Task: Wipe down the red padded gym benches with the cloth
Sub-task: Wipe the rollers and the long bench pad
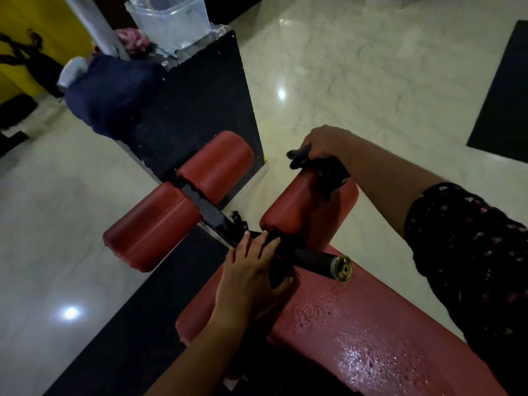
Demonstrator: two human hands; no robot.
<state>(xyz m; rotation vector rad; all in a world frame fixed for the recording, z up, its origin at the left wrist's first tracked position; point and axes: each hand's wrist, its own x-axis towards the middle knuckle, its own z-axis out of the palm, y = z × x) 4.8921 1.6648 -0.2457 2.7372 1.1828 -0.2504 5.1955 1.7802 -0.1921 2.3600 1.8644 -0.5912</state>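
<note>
The red padded bench (371,338) runs from the lower right, its seat speckled with wet droplets. At its head stand red roller pads: one on the right (297,210) and two on the left (151,224), (217,164). My right hand (323,144) grips a dark cloth (328,172) and presses it on the far end of the right roller. My left hand (251,270) is wrapped round the black handle bar (311,258), which ends in a brass cap, at the front of the seat.
A black box-like stand (200,110) rises just beyond the rollers, with a clear plastic tub (171,18) on top and a dark blue bag (114,92) against its side. Black floor mats lie at the right (503,90) and lower left (128,324) on glossy tiles.
</note>
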